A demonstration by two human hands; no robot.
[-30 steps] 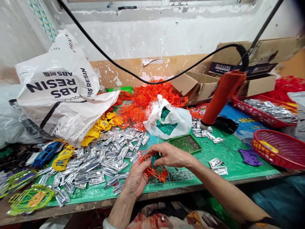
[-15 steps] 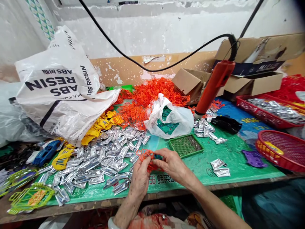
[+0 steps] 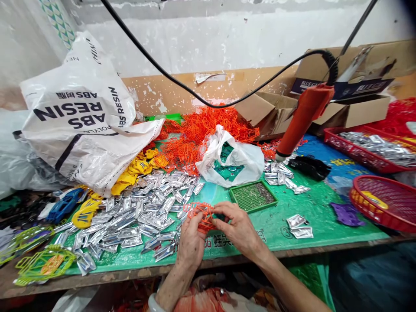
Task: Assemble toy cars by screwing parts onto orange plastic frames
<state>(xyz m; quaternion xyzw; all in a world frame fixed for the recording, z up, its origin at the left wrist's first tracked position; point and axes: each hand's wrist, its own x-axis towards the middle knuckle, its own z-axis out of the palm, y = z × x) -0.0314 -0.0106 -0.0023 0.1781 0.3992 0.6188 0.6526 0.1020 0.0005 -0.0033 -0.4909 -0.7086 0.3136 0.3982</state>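
Note:
My left hand point(image 3: 191, 240) is closed on an orange lattice plastic piece point(image 3: 203, 214) above the table's front part. My right hand point(image 3: 235, 225) meets the right end of that piece, its thumb and fingers pinched on a small dark teal part point(image 3: 222, 216). To the left of my hands lies a wide spread of silver parts point(image 3: 130, 221). Behind them sits a white plastic bag point(image 3: 250, 160) with green pieces inside. A green mesh tray point(image 3: 253, 196) holding tiny dark bits is just beyond my right hand.
A red-orange tool point(image 3: 300, 121) hangs on a black cable at the right. Orange lattice pieces point(image 3: 214, 123) are heaped at the back. A large white sack point(image 3: 87, 117) stands at left, a red basket point(image 3: 383, 216) at right, cardboard boxes point(image 3: 364, 104) behind.
The hanging tool has swung a little to the right. My hands have stayed nearly in place, with the orange piece turned slightly between them.

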